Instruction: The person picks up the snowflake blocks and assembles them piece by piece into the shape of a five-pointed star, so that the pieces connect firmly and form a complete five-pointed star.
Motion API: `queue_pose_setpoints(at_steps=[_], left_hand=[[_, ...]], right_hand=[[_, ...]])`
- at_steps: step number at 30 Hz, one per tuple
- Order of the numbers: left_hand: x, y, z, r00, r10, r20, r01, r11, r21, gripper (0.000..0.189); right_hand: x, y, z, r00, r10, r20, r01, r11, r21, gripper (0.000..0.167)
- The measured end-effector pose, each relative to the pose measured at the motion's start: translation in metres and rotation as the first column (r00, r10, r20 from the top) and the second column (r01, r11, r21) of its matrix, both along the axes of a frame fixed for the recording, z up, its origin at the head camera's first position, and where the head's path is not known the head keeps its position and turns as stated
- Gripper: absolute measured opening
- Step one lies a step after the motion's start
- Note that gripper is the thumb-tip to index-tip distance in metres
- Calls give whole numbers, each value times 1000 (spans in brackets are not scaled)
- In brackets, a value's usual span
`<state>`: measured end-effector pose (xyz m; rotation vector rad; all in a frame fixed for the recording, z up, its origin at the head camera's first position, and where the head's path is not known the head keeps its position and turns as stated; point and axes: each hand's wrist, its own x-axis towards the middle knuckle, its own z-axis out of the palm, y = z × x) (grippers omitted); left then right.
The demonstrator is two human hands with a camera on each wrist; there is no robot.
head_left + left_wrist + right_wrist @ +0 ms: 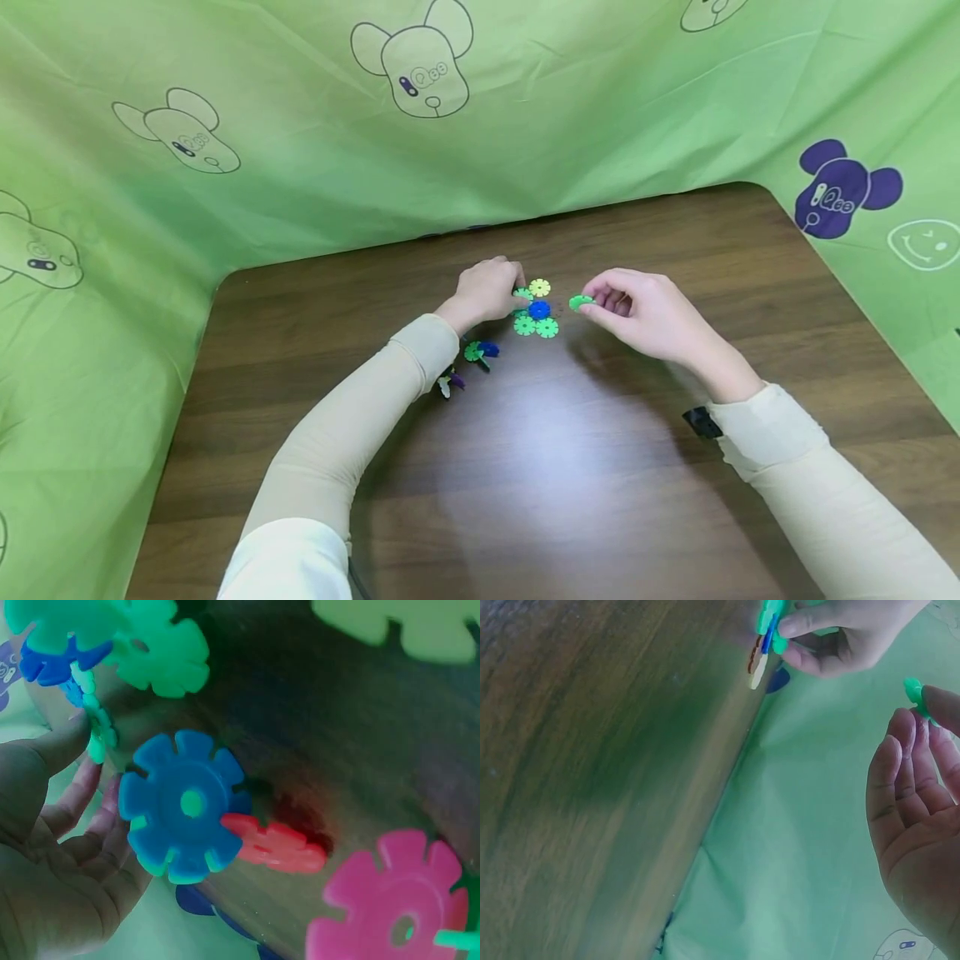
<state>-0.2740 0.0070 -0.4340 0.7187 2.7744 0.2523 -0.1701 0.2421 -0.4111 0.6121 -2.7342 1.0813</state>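
Observation:
Near the middle of the table in the head view, my left hand pinches a green slotted disc of a joined cluster. The cluster includes a blue disc, a yellow disc and green discs. In the left wrist view, the thumb and fingers pinch an edge-on green disc. My right hand, to the cluster's right and apart from it, pinches a single green disc between thumb and fingertips. The same loose disc shows in the right wrist view.
More slotted discs, green and blue, then purple and white, lie beside my left forearm. Close to the left wrist camera are a blue disc, a red disc and a pink disc. Green printed cloth hangs behind the wooden table.

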Motion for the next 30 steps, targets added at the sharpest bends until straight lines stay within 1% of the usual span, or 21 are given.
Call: queue_pose_setpoints(at_steps=[3, 6, 10, 13, 14, 16, 17, 19, 21, 23, 24, 27, 30], left_hand=[[0, -1, -3, 1000, -1, 7, 0, 998, 63, 33], [1, -4, -5, 1000, -21, 9, 19, 988, 154, 29], [2, -6, -6, 999, -48, 4, 45, 963, 267, 20], [5, -7, -3, 999, -43, 25, 31, 934, 356, 17], [7, -7, -1, 999, -35, 41, 16, 920, 392, 18], [11, -9, 4, 996, -20, 82, -22, 877, 480, 18], [14, -9, 6, 995, -18, 99, -36, 853, 521, 18], [20, -11, 10, 988, -27, 151, -71, 794, 604, 17], [26, -13, 13, 976, -54, 212, -106, 732, 673, 18], [31, -15, 16, 959, -88, 271, -141, 682, 718, 19], [34, -15, 17, 946, -104, 306, -165, 658, 735, 20], [41, -17, 21, 915, -131, 382, -230, 609, 759, 22], [46, -19, 23, 892, -140, 430, -281, 573, 770, 22]], right_hand=[[0, 0, -1, 1000, 5, -2, -5, 1000, -14, 6], [1, -1, -2, 1000, 4, 0, -4, 1000, -26, 6], [1, -1, -2, 1000, 4, -7, -4, 999, -36, 5], [1, -2, -3, 1000, 3, -30, -5, 999, -49, 5], [1, -2, -3, 999, 2, -42, -4, 998, -56, 5], [1, -4, -4, 998, 1, -63, -6, 997, -72, 6], [1, -5, -5, 997, 0, -74, -6, 997, -79, 6], [1, -6, -7, 995, -2, -95, -6, 996, -91, 7], [0, -8, -9, 994, -4, -113, -7, 995, -100, 8], [1, -9, -10, 991, -6, -131, -8, 995, -104, 9], [1, -10, -11, 990, -6, -138, -8, 994, -107, 10], [2, -11, -12, 988, -3, -155, -14, 994, -106, 11], [3, -12, -12, 986, 5, -168, -22, 995, -99, 13]])
